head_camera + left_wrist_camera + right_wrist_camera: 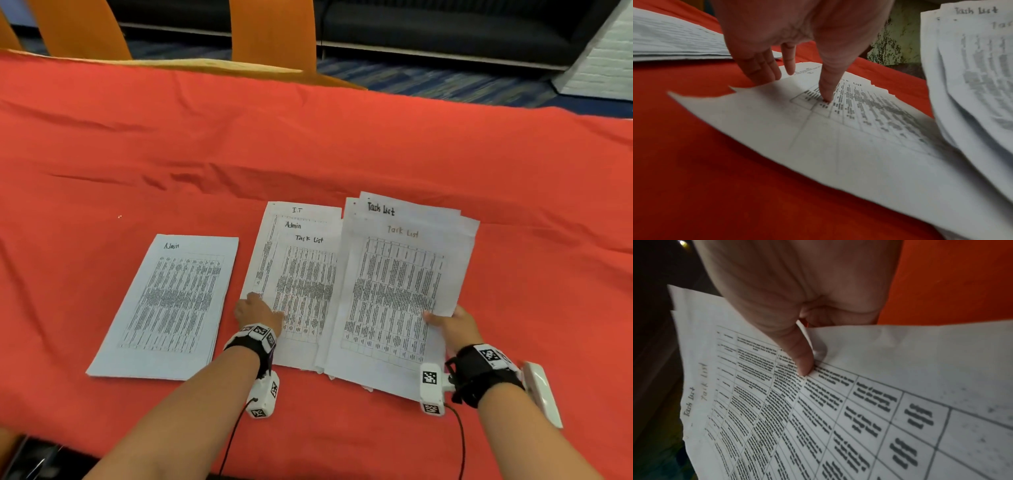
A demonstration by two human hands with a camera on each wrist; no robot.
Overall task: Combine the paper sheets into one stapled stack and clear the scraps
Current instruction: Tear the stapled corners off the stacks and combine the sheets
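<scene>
Three groups of printed table sheets lie on the red cloth [308,154]. An "Admin" stack [171,301] is at the left. In the middle is a fanned stack [301,270] headed "I.T", "Admin" and "Task List". My left hand [257,311] rests on its lower left edge; the thumb [826,95] presses the top sheet [818,129] and the straight fingers [764,73] reach the sheet's torn edge. My right hand [448,322] pinches the "Task List" sheets [400,291] at their right edge, thumb [801,360] on top, and holds them [838,418] lifted. Small white scraps [366,389] lie under their near edge.
Orange chairs [274,31] stand behind the table's far edge, with a dark sofa [445,27] beyond. A tiny white speck [119,216] lies on the cloth left of the papers. Black cables [460,442] hang from my wrist cameras over the near edge.
</scene>
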